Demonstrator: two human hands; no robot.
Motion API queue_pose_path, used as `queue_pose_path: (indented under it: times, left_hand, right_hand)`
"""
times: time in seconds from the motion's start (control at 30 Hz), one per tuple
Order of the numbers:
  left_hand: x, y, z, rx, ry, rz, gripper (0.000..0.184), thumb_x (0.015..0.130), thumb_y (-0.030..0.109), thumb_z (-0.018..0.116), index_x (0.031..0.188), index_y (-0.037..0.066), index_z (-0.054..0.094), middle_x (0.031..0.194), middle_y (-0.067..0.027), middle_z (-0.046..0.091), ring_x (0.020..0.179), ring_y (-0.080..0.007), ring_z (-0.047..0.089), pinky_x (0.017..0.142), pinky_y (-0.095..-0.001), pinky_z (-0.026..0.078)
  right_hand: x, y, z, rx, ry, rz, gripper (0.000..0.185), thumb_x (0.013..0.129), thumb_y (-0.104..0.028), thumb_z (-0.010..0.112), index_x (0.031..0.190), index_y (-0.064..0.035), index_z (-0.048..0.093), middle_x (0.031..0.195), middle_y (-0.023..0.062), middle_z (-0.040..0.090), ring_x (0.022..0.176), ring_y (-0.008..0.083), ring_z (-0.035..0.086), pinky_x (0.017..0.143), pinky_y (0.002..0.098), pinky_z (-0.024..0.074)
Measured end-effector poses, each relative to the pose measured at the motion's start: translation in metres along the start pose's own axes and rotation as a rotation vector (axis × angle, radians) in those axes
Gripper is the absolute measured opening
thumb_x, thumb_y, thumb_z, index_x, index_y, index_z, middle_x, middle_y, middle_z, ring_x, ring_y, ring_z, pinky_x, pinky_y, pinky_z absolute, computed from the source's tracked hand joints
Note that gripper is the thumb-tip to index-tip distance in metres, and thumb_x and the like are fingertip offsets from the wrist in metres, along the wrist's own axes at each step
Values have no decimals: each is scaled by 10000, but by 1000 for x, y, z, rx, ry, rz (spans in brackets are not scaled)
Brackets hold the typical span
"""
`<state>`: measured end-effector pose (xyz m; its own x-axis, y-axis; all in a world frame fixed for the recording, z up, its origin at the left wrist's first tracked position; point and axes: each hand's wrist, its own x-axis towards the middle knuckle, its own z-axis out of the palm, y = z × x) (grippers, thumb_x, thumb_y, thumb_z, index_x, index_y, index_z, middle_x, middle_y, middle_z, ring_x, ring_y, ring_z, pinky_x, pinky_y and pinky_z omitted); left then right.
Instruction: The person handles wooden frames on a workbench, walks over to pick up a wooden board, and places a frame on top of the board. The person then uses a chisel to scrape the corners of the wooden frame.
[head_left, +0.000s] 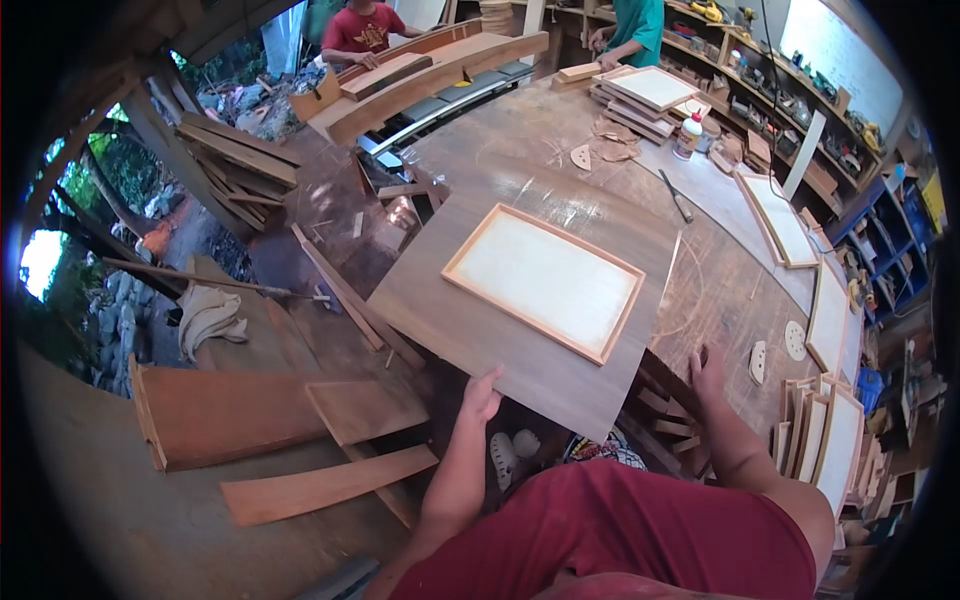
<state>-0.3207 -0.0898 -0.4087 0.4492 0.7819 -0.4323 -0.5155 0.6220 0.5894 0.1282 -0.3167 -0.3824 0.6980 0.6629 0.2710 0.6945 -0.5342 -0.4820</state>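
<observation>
My left hand [482, 393] grips the near edge of a wide brown wooden board [420, 285], thumb on top, its other fingers hidden underneath. On that board lies a shallow rectangular wooden frame with a white panel [545, 285]. The board rests partly on the worktable and juts out past its near edge. My right hand [708, 370] rests at the worktable's edge, right of the board and apart from it, fingers loosely stretched, holding nothing visible. Two pale sanding discs with holes, one whole [795, 341] and one folded [758, 362], lie to its right.
A chisel-like tool [676, 196] and a white glue bottle with red cap [688, 136] are on the worktable [700, 255]. Framed panels [825, 440] stand stacked at right. Wooden pieces [225, 415] lie at left. Two people, in red [362, 32] and green [638, 28], work across the table.
</observation>
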Motion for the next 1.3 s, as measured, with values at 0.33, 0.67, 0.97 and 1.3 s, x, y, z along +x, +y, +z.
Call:
queue_pose_path:
  times: [0.33,0.67,0.97,1.3]
  left_hand:
    - [9,33,-25,25,101,-26,503,946,143,614,1380,-23,422,1330,-139,549,1227,-280,533,1034,-436,438]
    - [24,43,19,184,471,249,507,966,226,612,1360,-36,428,1257,-163,580,1104,-287,596,921,-445,516]
    - [10,40,31,470,633,313,516,964,229,623,1366,-34,436,1265,-168,583,1077,-269,613,870,-397,540]
    - [-17,17,48,505,792,202,575,947,295,635,1371,-38,433,1271,-181,579,1097,-283,603,923,-419,509]
  right_hand:
    - [-11,-1,-3,-97,26,-13,483,897,-305,637,1271,-17,533,1398,218,469,1327,397,403,1111,473,310]
    - [29,-2,-4,97,80,71,481,901,-293,633,1274,-13,517,1372,229,475,1298,397,427,1094,449,332]
    - [206,9,23,226,90,29,381,917,-272,618,1212,-33,597,1211,213,603,1138,387,559,984,435,433]
    - [384,-15,85,141,-83,-5,316,884,-275,634,1109,-52,625,1171,202,592,1130,371,549,961,475,452]
